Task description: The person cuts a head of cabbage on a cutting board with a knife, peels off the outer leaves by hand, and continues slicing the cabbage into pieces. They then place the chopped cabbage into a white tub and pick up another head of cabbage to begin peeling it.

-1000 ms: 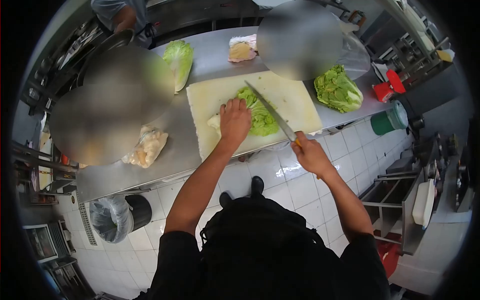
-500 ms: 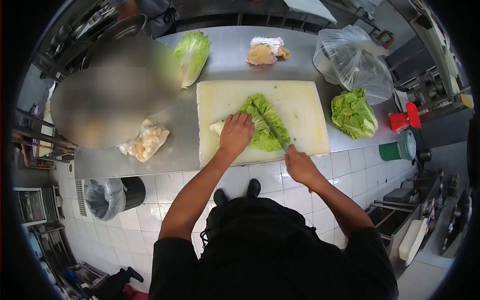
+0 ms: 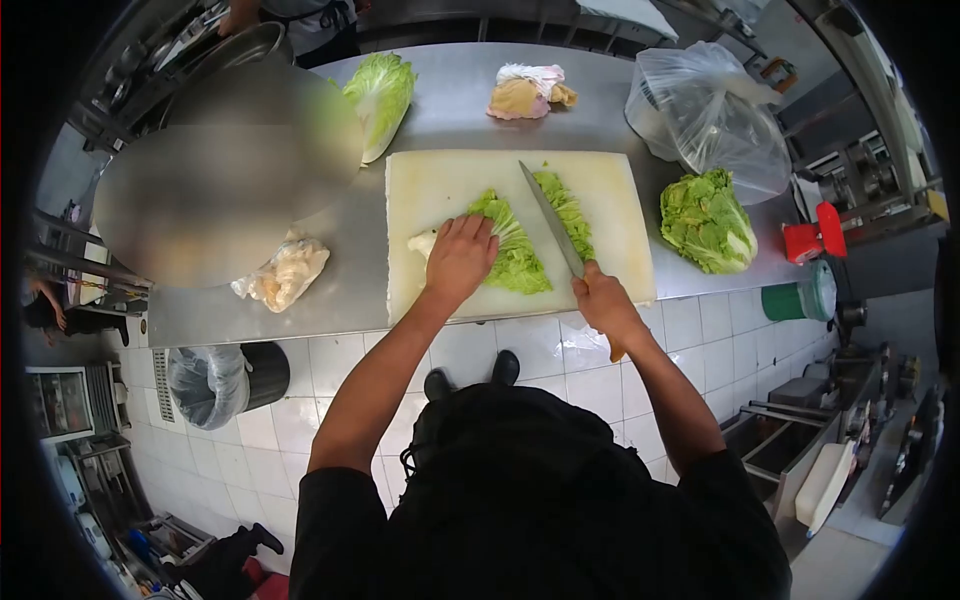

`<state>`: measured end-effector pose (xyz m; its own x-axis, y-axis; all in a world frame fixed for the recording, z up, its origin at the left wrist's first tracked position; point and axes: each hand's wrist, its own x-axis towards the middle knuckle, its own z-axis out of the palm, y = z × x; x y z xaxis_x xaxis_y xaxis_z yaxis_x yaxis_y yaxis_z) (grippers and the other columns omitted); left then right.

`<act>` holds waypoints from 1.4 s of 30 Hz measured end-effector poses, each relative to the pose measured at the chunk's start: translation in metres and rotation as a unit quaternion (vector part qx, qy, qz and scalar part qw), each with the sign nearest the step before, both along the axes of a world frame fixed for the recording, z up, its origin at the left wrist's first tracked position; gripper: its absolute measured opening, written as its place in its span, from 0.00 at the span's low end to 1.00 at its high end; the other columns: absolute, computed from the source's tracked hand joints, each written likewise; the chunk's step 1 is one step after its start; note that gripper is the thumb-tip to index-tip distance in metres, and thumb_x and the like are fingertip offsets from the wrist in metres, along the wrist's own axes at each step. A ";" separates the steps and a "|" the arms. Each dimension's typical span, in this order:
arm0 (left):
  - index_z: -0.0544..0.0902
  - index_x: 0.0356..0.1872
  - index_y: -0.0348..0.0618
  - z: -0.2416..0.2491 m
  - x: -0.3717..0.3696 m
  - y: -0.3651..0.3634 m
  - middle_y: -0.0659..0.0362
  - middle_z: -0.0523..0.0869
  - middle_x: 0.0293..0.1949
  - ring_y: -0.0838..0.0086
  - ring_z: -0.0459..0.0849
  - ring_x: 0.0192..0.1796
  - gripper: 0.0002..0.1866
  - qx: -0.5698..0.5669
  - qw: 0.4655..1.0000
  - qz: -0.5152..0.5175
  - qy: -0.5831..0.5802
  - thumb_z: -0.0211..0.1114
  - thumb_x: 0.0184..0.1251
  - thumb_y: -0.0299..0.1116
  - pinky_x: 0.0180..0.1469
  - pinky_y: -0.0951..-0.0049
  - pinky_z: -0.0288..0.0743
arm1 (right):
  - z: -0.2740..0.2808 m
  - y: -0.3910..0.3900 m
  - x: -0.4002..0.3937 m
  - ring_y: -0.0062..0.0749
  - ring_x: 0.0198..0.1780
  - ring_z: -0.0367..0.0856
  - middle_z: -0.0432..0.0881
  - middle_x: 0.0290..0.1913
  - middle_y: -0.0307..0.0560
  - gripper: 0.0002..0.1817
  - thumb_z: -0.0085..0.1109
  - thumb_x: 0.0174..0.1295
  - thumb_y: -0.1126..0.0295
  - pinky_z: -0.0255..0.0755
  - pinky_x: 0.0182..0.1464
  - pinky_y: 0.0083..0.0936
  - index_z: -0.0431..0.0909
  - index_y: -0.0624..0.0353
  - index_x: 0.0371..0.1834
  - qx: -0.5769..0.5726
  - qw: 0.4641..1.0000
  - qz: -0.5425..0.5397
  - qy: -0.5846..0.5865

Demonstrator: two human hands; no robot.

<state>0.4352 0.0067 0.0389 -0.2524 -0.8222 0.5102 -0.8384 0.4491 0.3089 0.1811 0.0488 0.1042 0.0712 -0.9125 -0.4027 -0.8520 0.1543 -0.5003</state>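
A white cutting board (image 3: 420, 185) lies on the steel table in front of me. On it, green leafy cabbage (image 3: 517, 255) is pressed under my left hand (image 3: 462, 255), whose fingers lie over the leaves. The pale stem end shows left of that hand. My right hand (image 3: 606, 301) is wrapped around the handle of a long knife (image 3: 552, 217), its blade pointing up and left. The blade lies between the main piece and a separate cut strip of leaves (image 3: 565, 215) on its right.
A whole cabbage (image 3: 706, 222) sits right of the board, near a clear plastic bag (image 3: 725, 115) and a red scale (image 3: 815, 237). Cloths (image 3: 528, 92), another cabbage (image 3: 380, 105) and a bagged item (image 3: 288, 272) lie on the steel table (image 3: 450, 75). A person stands across the table.
The knife has shifted right with my right hand. A strip of leaves now lies apart from the main piece, with a gap between them. My left hand stays on the leaves.
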 end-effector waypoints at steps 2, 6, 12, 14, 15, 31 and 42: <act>0.84 0.47 0.38 -0.001 0.000 -0.001 0.55 0.82 0.45 0.62 0.80 0.52 0.13 0.005 0.999 -0.003 0.038 0.65 0.66 0.34 0.61 0.61 0.71 | 0.011 0.001 0.002 0.74 0.39 0.81 0.82 0.31 0.75 0.16 0.49 0.74 0.63 0.73 0.46 0.60 0.68 0.67 0.52 -0.020 0.999 0.023 0.014; 0.84 0.47 0.35 0.012 0.005 0.004 0.50 0.83 0.50 0.54 0.80 0.53 0.15 -0.009 0.999 0.026 0.046 0.68 0.62 0.31 0.61 0.58 0.73 | 0.051 0.030 0.019 0.74 0.38 0.81 0.82 0.30 0.73 0.14 0.50 0.74 0.63 0.72 0.45 0.61 0.68 0.65 0.48 -0.067 0.996 0.061 0.010; 0.84 0.44 0.33 0.008 0.010 0.007 0.49 0.83 0.47 0.55 0.80 0.52 0.14 0.011 0.997 0.028 0.074 0.69 0.60 0.30 0.59 0.58 0.74 | 0.056 0.049 0.036 0.74 0.41 0.81 0.82 0.33 0.74 0.14 0.48 0.74 0.64 0.72 0.48 0.62 0.69 0.66 0.48 -0.002 0.996 0.076 0.035; 0.84 0.43 0.34 0.005 0.010 0.006 0.50 0.83 0.46 0.56 0.80 0.51 0.13 0.015 0.997 0.025 0.064 0.68 0.60 0.31 0.58 0.59 0.74 | 0.041 0.050 0.039 0.74 0.42 0.81 0.82 0.35 0.75 0.14 0.47 0.74 0.65 0.72 0.49 0.62 0.68 0.68 0.48 -0.005 0.996 0.080 0.036; 0.84 0.42 0.35 0.003 0.011 0.006 0.51 0.82 0.44 0.57 0.80 0.50 0.12 0.009 0.998 0.025 0.060 0.68 0.60 0.31 0.58 0.60 0.74 | 0.035 0.048 0.042 0.74 0.42 0.81 0.82 0.35 0.75 0.14 0.47 0.74 0.65 0.72 0.49 0.63 0.68 0.68 0.49 -0.005 0.996 0.077 0.035; 0.84 0.41 0.36 -0.005 0.011 0.008 0.52 0.81 0.44 0.59 0.79 0.51 0.11 -0.005 0.997 0.014 0.080 0.68 0.59 0.31 0.60 0.59 0.73 | -0.012 0.012 0.033 0.76 0.40 0.81 0.82 0.34 0.76 0.16 0.49 0.73 0.63 0.74 0.48 0.62 0.68 0.68 0.51 -0.060 0.998 0.013 0.006; 0.81 0.46 0.35 0.001 0.033 0.016 0.50 0.80 0.47 0.56 0.77 0.53 0.13 0.003 0.991 0.063 0.115 0.65 0.61 0.29 0.60 0.55 0.71 | 0.046 0.065 0.058 0.75 0.39 0.81 0.82 0.31 0.75 0.14 0.48 0.74 0.64 0.73 0.48 0.63 0.68 0.67 0.50 -0.023 0.995 0.086 0.054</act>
<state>0.4679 0.0229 0.0401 -0.0251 -0.8433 0.5368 -0.7944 0.3428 0.5014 0.2389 0.1138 0.1506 0.1871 -0.9081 -0.3746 -0.9130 -0.0200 -0.4075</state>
